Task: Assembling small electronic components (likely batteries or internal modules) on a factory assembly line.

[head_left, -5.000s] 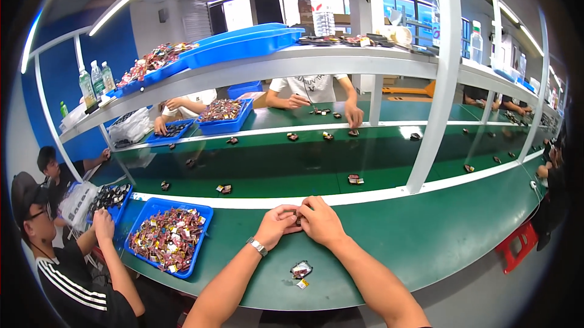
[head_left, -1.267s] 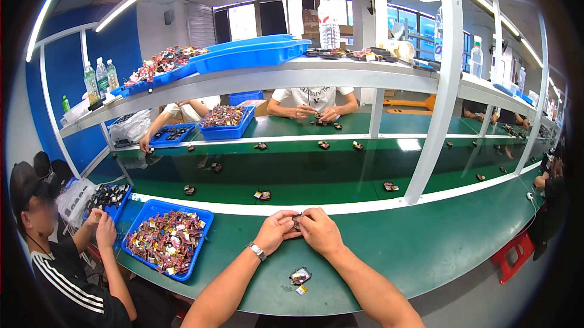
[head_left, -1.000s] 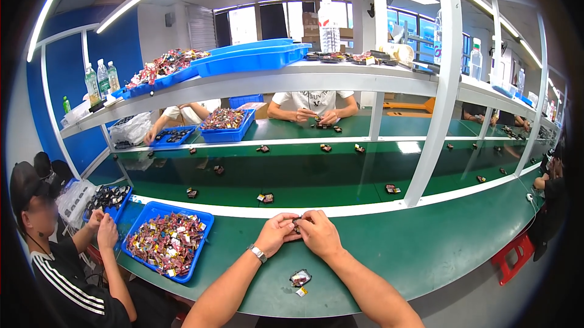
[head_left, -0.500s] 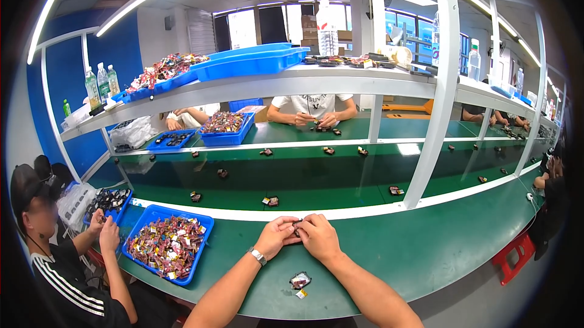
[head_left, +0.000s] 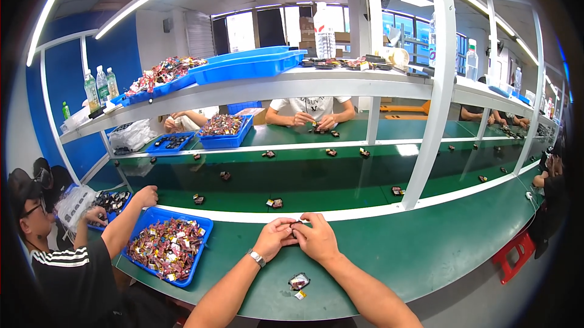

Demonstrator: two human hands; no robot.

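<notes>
My left hand and my right hand meet over the green bench. Their fingers are closed around a small black part, most of which the fingers hide, so I cannot make out its exact kind. On the bench between my forearms lies a small dark piece with a silvery-white face. Just below it is a little white and yellow piece. To the left stands a blue tray heaped with small reddish, white and yellow pieces.
Beyond a white rail, a dark green belt carries scattered small parts. A white post rises right of my hands. Overhead, a shelf holds blue trays and bottles. A co-worker sits at left; another sits opposite.
The left co-worker has stretched an arm over the blue tray toward the belt. Parts on the belt have shifted slightly right. My hands stay together on the black part, fingers slightly rearranged.
</notes>
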